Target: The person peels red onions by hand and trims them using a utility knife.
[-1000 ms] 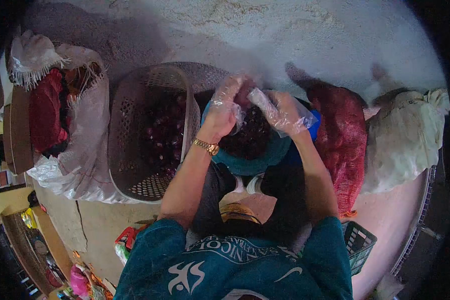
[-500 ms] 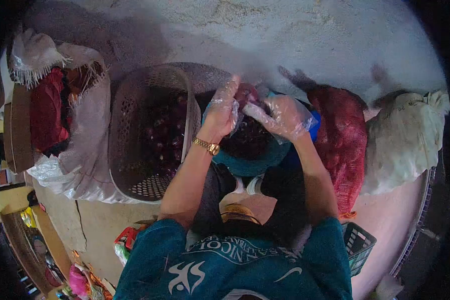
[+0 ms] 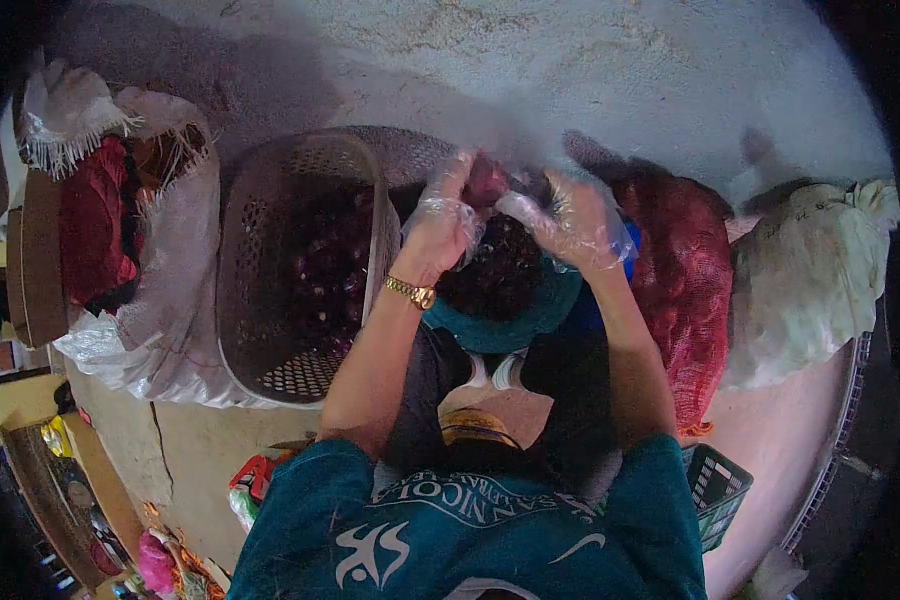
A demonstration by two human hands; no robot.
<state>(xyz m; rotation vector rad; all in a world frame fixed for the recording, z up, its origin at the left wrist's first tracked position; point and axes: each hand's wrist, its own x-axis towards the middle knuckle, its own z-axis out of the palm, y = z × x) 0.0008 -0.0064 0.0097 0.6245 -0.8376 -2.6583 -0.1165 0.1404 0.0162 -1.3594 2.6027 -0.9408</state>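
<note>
My left hand [image 3: 438,225], in a clear plastic glove and with a gold watch at the wrist, is closed around a red onion [image 3: 486,180]. To the right of the onion is my right hand [image 3: 578,222], gloved the same way. Its thumb points toward the onion and stands apart from the fingers, and I make out nothing held in it. Below both hands sits a teal basin [image 3: 505,335] with dark purple pieces [image 3: 495,270] in it, too dim to make out singly.
Left of the basin stands a tall perforated basket [image 3: 232,290] holding dark red onions [image 3: 330,265]. A red mesh sack [image 3: 675,290] and a white sack [image 3: 805,290] lie on the right. Further left is an opened white woven sack [image 3: 175,270]. A dark green crate [image 3: 718,490] sits low on the right.
My right hand has drawn slightly right, away from the onion, and its thumb and fingers have spread. My left hand still holds the onion in nearly the same place.
</note>
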